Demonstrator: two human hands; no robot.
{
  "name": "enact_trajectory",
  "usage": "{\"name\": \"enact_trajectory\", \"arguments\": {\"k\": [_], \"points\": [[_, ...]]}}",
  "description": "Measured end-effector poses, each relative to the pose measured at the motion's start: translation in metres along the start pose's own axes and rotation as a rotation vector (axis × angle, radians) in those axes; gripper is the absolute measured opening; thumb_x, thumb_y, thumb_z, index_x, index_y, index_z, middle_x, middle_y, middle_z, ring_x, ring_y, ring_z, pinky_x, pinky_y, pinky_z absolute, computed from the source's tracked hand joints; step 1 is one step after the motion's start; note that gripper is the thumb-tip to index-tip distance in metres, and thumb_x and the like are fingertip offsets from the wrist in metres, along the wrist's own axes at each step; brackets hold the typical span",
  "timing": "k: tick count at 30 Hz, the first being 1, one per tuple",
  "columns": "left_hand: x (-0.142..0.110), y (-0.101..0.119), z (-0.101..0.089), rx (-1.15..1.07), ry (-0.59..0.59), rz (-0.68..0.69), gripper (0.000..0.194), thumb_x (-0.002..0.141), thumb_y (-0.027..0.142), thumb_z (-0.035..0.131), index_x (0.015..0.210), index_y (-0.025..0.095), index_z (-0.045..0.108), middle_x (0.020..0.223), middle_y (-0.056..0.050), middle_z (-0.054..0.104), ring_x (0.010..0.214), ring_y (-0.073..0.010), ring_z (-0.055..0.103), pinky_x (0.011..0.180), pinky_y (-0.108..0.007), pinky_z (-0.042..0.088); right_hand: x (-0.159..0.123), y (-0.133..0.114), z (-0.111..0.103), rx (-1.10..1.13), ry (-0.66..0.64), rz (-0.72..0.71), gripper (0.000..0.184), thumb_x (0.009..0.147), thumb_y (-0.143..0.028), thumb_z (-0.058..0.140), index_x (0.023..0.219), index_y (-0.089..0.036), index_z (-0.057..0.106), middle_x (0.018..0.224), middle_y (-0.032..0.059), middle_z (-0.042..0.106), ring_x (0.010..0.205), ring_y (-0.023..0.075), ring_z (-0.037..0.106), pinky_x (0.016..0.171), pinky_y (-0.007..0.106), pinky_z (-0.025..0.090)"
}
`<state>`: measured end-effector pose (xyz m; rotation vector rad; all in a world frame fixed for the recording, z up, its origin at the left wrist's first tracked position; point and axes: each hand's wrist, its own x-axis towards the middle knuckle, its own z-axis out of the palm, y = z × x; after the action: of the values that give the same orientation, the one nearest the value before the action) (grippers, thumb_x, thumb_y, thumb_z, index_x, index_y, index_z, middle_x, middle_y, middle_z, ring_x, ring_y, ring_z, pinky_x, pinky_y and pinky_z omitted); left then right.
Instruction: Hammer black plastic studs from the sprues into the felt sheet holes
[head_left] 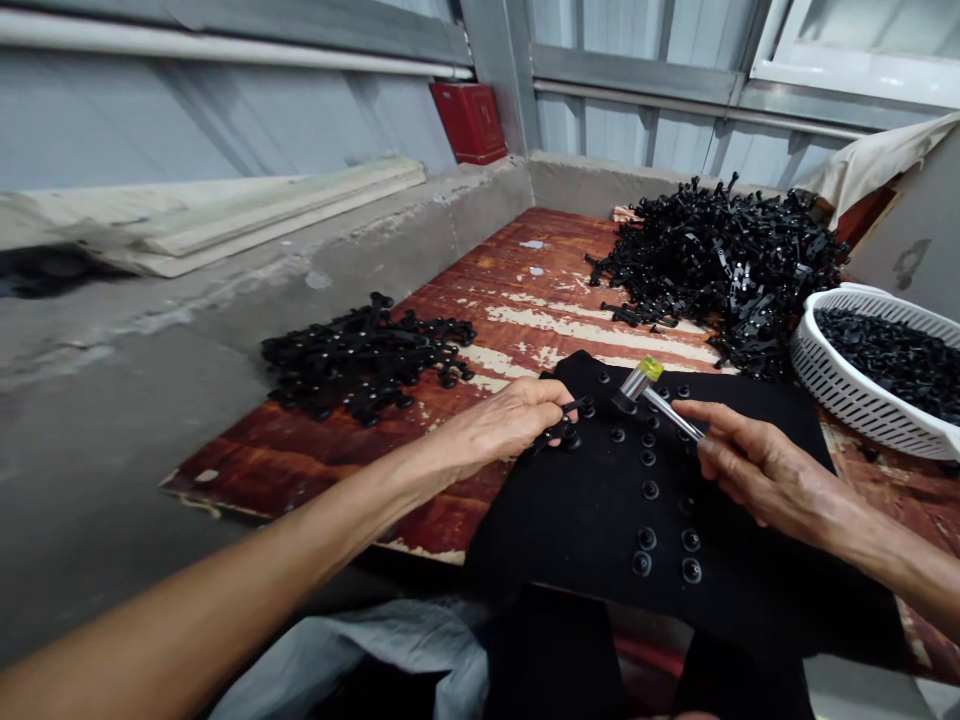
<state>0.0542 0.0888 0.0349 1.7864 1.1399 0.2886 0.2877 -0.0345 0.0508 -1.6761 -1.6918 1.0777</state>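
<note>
My left hand (504,422) is closed on a small black plastic part (561,430) at the left edge of a black cloth mat (585,520). My right hand (757,470) grips a small hammer (654,395) by its metal shaft; its head has a yellow face and hovers just above the mat, beside the part. Several small black round caps (645,540) lie scattered over the mat between and below my hands.
A worn red-brown wooden board (525,300) bears a small pile of black parts (364,355) at left and a big heap (720,260) at the back right. A white plastic basket (847,390) of black caps stands at right. A red box (471,120) stands against the wall.
</note>
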Motion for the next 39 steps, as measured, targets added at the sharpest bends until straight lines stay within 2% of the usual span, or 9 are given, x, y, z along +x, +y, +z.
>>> {"name": "enact_trajectory", "arguments": {"k": [6, 18, 22, 25, 28, 32, 36, 37, 39], "points": [[-0.003, 0.004, 0.001, -0.110, -0.001, -0.117, 0.016, 0.067, 0.027, 0.051, 0.076, 0.018, 0.060, 0.063, 0.000, 0.057, 0.047, -0.0100, 0.039, 0.042, -0.019, 0.023, -0.001, 0.004, 0.000, 0.003, -0.003, 0.011, 0.045, 0.095, -0.022, 0.037, 0.140, -0.015, 0.043, 0.062, -0.0071, 0.036, 0.042, 0.0087, 0.032, 0.036, 0.021, 0.029], [-0.004, 0.008, 0.003, -0.164, 0.028, -0.147, 0.012, 0.069, 0.016, 0.051, 0.074, 0.016, 0.061, 0.059, -0.001, 0.060, 0.043, -0.0081, 0.039, 0.037, -0.016, 0.022, -0.003, 0.008, 0.003, 0.022, 0.002, 0.021, 0.043, 0.096, -0.025, 0.037, 0.138, -0.018, 0.043, 0.071, -0.0041, 0.042, 0.043, 0.0073, 0.033, 0.034, 0.019, 0.031], [-0.008, 0.011, 0.000, -0.409, 0.064, -0.102, 0.005, 0.066, 0.013, 0.058, 0.070, 0.015, 0.061, 0.063, -0.003, 0.060, 0.051, -0.0103, 0.047, 0.034, -0.014, 0.028, -0.006, 0.005, 0.005, 0.127, 0.019, 0.066, 0.042, 0.094, -0.033, 0.045, 0.134, -0.020, 0.043, 0.070, -0.0053, 0.043, 0.043, 0.0069, 0.035, 0.032, 0.017, 0.034], [-0.016, 0.018, 0.000, -0.709, 0.135, -0.092, 0.017, 0.064, 0.010, 0.064, 0.080, 0.016, 0.060, 0.068, -0.001, 0.059, 0.057, -0.0126, 0.055, 0.039, -0.018, 0.044, -0.006, -0.014, 0.009, 0.311, -0.002, 0.137, 0.031, 0.089, -0.042, 0.053, 0.110, -0.020, 0.050, 0.059, -0.0100, 0.036, 0.039, 0.0062, 0.033, 0.030, 0.016, 0.035], [-0.025, 0.031, 0.011, -0.957, 0.248, -0.091, 0.041, 0.063, 0.002, 0.064, 0.099, 0.020, 0.054, 0.076, 0.000, 0.062, 0.061, -0.0149, 0.060, 0.047, -0.029, 0.056, 0.003, -0.040, 0.019, 0.477, 0.014, 0.140, 0.023, 0.083, -0.039, 0.058, 0.084, -0.021, 0.045, 0.060, -0.0097, 0.042, 0.038, 0.0041, 0.031, 0.028, 0.014, 0.034], [-0.037, 0.045, 0.033, -1.101, 0.280, -0.039, 0.039, 0.065, 0.000, 0.062, 0.097, 0.018, 0.051, 0.079, -0.001, 0.064, 0.062, -0.0135, 0.062, 0.054, -0.028, 0.056, 0.023, -0.058, 0.039, 0.489, 0.050, 0.039, 0.019, 0.083, -0.032, 0.056, 0.087, -0.022, 0.040, 0.066, -0.0074, 0.052, 0.039, 0.0049, 0.041, 0.028, 0.014, 0.036], [-0.049, 0.036, 0.038, -1.034, 0.259, -0.020, 0.041, 0.062, 0.010, 0.068, 0.099, 0.018, 0.051, 0.089, -0.003, 0.064, 0.075, -0.0169, 0.064, 0.063, -0.031, 0.056, 0.033, -0.054, 0.046, 0.427, 0.085, -0.047, 0.009, 0.086, -0.023, 0.050, 0.086, -0.022, 0.041, 0.056, -0.0113, 0.045, 0.034, 0.0045, 0.036, 0.028, 0.014, 0.034], [-0.050, 0.029, 0.035, -0.956, 0.289, -0.037, 0.045, 0.061, 0.015, 0.070, 0.101, 0.020, 0.050, 0.092, -0.003, 0.063, 0.080, -0.0191, 0.064, 0.065, -0.032, 0.055, 0.034, -0.053, 0.045, 0.404, 0.101, -0.068, 0.007, 0.086, -0.021, 0.049, 0.085, -0.022, 0.042, 0.053, -0.0124, 0.042, 0.033, 0.0040, 0.034, 0.028, 0.013, 0.032], [-0.053, 0.017, 0.025, -0.719, 0.437, -0.023, 0.054, 0.060, 0.025, 0.074, 0.108, 0.022, 0.049, 0.098, -0.004, 0.060, 0.089, -0.0223, 0.062, 0.069, -0.034, 0.054, 0.033, -0.053, 0.040, 0.357, 0.102, -0.105, 0.008, 0.085, -0.017, 0.051, 0.082, -0.021, 0.045, 0.050, -0.0134, 0.037, 0.032, 0.0031, 0.033, 0.028, 0.012, 0.028]]}}
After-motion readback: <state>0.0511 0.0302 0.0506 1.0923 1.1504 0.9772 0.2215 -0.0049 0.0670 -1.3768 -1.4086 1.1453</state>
